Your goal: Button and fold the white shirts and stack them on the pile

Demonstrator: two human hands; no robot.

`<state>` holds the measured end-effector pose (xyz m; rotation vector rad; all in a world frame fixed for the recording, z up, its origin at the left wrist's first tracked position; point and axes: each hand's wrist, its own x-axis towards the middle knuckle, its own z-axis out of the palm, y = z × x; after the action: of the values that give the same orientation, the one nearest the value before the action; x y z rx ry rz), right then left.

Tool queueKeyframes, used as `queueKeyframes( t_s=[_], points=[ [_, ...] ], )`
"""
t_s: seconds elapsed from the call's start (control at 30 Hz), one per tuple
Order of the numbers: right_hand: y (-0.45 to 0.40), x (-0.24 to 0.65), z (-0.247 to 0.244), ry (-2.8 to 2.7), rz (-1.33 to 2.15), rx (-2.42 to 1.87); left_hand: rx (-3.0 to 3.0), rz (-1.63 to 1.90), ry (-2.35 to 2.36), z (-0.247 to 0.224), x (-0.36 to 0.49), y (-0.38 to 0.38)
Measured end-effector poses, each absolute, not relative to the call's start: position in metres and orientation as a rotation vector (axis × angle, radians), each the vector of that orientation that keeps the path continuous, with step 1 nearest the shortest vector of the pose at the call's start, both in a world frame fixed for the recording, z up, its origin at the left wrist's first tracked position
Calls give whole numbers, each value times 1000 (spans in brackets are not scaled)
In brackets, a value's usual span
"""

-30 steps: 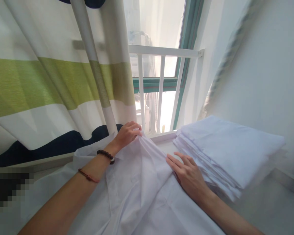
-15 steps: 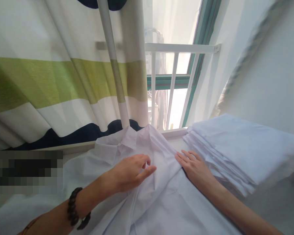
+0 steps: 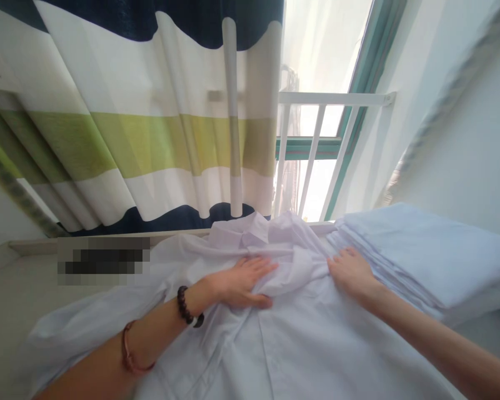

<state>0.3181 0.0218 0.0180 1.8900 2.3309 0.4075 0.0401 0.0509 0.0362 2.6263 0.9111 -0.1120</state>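
Observation:
A white collared shirt lies spread out before me, its collar toward the window. My left hand rests flat on the upper front, fingers stretched out and thumb apart; the cloth around it is wrinkled. Dark beads circle that wrist, with a reddish band higher on the forearm. At the shirt's right shoulder, my right hand has its fingers curled onto the fabric, gathering it into creases. Just beyond that hand is a stack of folded white cloth.
A white, green and navy curtain hangs behind the surface. White railings cross the window with a green frame. A raised edge runs along the back. White walls stand at the right.
My left hand has flattened from a loose curl onto the shirt. My right hand, flat before, now grips the shoulder cloth. The view has shifted left, showing more curtain.

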Motion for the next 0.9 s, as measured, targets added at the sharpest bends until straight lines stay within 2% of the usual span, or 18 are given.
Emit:
queueKeyframes(
  t_s=[0.13, 0.27, 0.47, 0.57, 0.67, 0.77, 0.9],
  points=[
    [15, 306, 38, 2338, 251, 1861, 2653, -37, 1211, 48, 27, 11],
    [11, 271, 53, 2303, 58, 1876, 2625, -214, 1500, 41, 20, -32],
    [40, 222, 77, 2205, -287, 1916, 2610, -353, 1401, 64, 6, -33],
    [59, 219, 90, 2102, -516, 1940, 2399, -139, 1261, 90, -15, -19],
    [73, 229, 97, 2111, -660, 2028, 1921, 201, 1102, 96, -35, -2],
    [82, 240, 87, 2172, -790, 2140, 1447, 387, 973, 75, -44, 16],
    [88, 249, 52, 2178, -1030, 2193, 1222, 477, 952, 36, -46, 35]
  ],
)
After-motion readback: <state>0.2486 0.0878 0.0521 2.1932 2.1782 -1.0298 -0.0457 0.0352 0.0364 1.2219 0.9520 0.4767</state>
